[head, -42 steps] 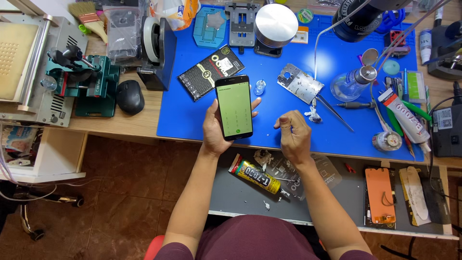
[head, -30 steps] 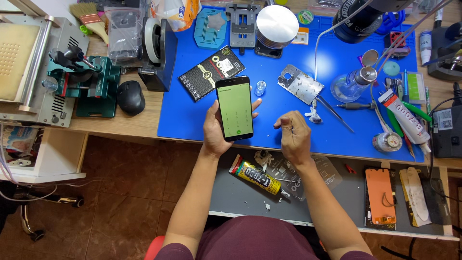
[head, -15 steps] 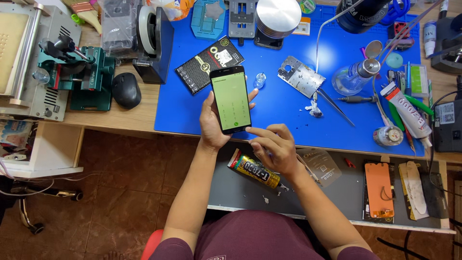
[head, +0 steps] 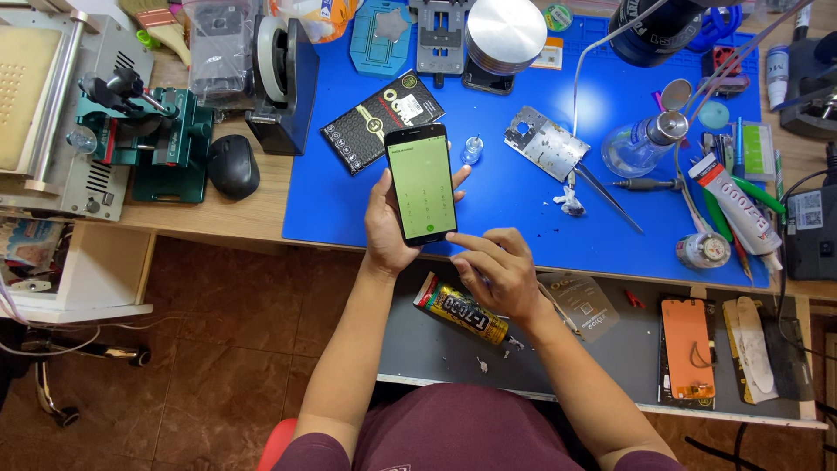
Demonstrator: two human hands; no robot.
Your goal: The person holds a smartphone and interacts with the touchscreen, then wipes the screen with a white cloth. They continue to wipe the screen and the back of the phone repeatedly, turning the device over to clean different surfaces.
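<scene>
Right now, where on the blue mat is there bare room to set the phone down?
Bare mat lies between the black smartphone in the left hand and the tweezers, below the perforated metal plate. The right edge, around the white glue tube and glass bottle, is crowded.

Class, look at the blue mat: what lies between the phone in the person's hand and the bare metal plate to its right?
In the head view, one small clear vial stands on the blue mat between the phone and the metal plate; the rest is bare mat.

Bare forearms, no sleeves/watch visible on hands [head: 445, 244]; maroon shirt w/ small print.
</scene>
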